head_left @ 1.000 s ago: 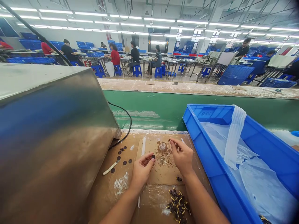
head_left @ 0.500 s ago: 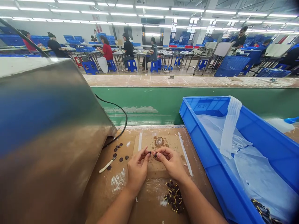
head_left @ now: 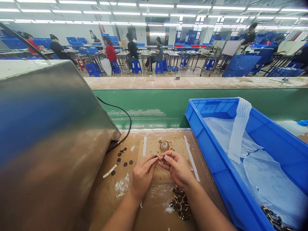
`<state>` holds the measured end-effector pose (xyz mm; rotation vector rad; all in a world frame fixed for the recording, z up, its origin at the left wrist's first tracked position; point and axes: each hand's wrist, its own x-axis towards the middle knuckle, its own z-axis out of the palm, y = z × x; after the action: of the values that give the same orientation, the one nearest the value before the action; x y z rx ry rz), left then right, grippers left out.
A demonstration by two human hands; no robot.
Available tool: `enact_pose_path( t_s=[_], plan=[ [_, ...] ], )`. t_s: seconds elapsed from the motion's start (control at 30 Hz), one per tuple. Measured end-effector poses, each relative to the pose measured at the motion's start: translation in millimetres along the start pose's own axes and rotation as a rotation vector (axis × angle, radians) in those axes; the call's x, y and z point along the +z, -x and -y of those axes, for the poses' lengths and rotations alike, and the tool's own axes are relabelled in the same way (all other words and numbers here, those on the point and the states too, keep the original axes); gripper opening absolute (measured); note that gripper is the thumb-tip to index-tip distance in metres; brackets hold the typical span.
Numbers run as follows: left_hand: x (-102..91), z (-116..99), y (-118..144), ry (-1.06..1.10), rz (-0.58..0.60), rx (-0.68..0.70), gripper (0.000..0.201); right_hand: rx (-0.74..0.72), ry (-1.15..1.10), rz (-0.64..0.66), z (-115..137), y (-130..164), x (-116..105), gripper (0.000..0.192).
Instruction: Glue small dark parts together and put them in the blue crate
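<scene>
Nearest of all, at 6 o'clock on the brown worktop (head_left: pixel 113 199), a loose heap of small dark parts with yellow pins (head_left: pixel 179 203) lies just below the right wrist; they are too many and too tangled to count. Just beyond it the left hand (head_left: pixel 143 175) and the right hand (head_left: pixel 178 168) meet fingertip to fingertip over a cardboard mat (head_left: pixel 166 178). Each hand is pinched shut on its own end of a tiny dark component (head_left: pixel 161 159), the left with thumb and forefinger, the right the same way. The component is too small to read its shape surely; what shows of it seems to run roughly from 9 to 3 o'clock between the two grips.

At 12 o'clock from the hands a small round clear cap (head_left: pixel 164 146) sits on the mat, with one white strip (head_left: pixel 144 146) on its left and another white strip (head_left: pixel 192 158) on its right. At 10 o'clock about seven dark discs (head_left: pixel 122 157) lie scattered beside a pale stick (head_left: pixel 110 170).

At 3 o'clock stands a blue crate (head_left: pixel 199 128), lined with clear plastic sheet (head_left: pixel 262 173); more dark pinned parts (head_left: pixel 274 219) gather in its near corner. At 9 o'clock a steel housing (head_left: pixel 53 134) fills the left, a black cable (head_left: pixel 125 125) running out behind it. Farther off runs a green conveyor (head_left: pixel 156 104), and beyond it several seated people (head_left: pixel 132 51) work at tables.
</scene>
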<state>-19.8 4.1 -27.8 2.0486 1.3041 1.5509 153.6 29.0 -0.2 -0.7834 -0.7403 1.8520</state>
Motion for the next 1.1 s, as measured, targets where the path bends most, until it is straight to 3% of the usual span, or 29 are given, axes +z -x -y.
enact_pose_path(
  t_s=[0.1,0.2,0.3,0.43,0.73,0.93,1.1],
  plan=[
    [3.1,0.1,1.4,0.108,-0.050,-0.118,0.026,0.007,0.010,-0.003,-0.7,-0.2,-0.5,0.023],
    [9.5,2.8,-1.6,0.505,-0.160,-0.506,0.015,-0.084,0.085,-0.057,-2.3,-0.9,-0.6,0.026],
    [13.7,3.4,-6.9,0.973,-0.278,-0.878,0.034,-0.192,0.234,-0.084,-4.9,0.0,2.2,0.028],
    [14.2,-3.8,-11.6,1.257,-0.353,-1.103,0.041,-0.237,0.330,-0.083,-8.9,3.0,10.4,0.026],
    [14.7,-5.9,-12.2,1.294,-0.368,-1.154,0.041,-0.262,0.371,-0.095,-15.4,5.6,19.1,0.026],
    [17.5,-7.8,-7.3,1.111,-0.288,-0.989,0.039,-0.285,0.346,-0.126,-24.2,7.5,18.6,0.028],
    [16.7,-8.3,-5.4,0.996,-0.256,-0.949,0.041,-0.274,0.361,-0.105,-21.5,7.9,20.1,0.028]
  ],
)
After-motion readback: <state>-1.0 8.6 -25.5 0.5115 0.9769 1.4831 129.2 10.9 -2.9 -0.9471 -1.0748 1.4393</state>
